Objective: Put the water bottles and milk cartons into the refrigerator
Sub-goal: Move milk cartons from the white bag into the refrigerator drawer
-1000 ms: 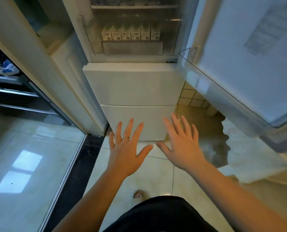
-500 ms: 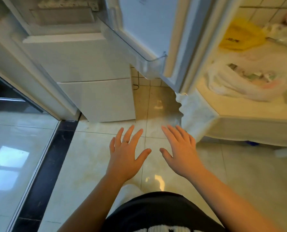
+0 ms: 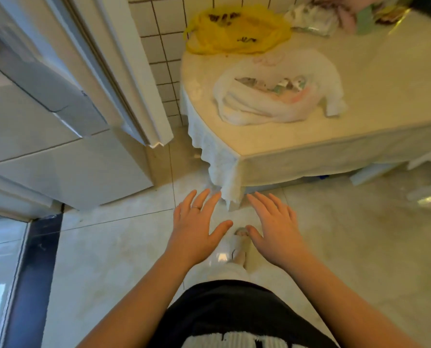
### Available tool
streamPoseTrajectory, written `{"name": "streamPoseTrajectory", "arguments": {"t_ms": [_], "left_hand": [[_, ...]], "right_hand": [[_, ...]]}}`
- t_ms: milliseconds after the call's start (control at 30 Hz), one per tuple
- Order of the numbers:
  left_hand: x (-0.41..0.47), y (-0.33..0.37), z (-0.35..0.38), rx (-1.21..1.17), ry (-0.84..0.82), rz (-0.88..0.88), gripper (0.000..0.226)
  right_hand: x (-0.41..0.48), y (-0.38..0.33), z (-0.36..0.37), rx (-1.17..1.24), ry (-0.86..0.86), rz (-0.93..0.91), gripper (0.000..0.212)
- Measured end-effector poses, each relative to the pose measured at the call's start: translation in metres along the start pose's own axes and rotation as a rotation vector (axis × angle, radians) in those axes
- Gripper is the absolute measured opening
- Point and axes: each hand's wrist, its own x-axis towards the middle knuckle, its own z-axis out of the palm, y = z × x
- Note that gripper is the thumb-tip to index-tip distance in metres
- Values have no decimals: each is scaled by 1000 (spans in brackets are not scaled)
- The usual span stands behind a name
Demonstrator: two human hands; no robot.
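- Left hand (image 3: 197,227): lower centre of frame, palm down, fingers spread, nothing in it; ring on one finger. Right hand (image 3: 276,228) just beside it, likewise flat, splayed and empty.
- Both hang above the tiled floor (image 3: 109,259), posed the same as half a second ago.
- View has swung rightward since then: the refrigerator (image 3: 66,169) now sits at left, only its closed lower drawers and open door (image 3: 124,71) showing.
- Table (image 3: 385,101) with pale cloth now fills upper right; white plastic bag (image 3: 279,96) and yellow bag (image 3: 237,28) lie on it.
- No water bottles or milk cartons visible; the shelf seen a second ago is out of frame.
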Motion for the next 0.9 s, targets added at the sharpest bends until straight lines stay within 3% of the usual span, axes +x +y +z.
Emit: {"name": "streamPoseTrajectory", "arguments": {"t_ms": [567,700,900], "left_hand": [[274,118,-18,-82,-9,146,76],[326,123,-27,-94,21,110,55],[401,120,-48,-93,137,-4,51]], "right_hand": [[205,173,-140,-62,80,75,61],[248,199,-160,-99,83,40,62],[328,227,-191,-123,127,-81,63]]}}
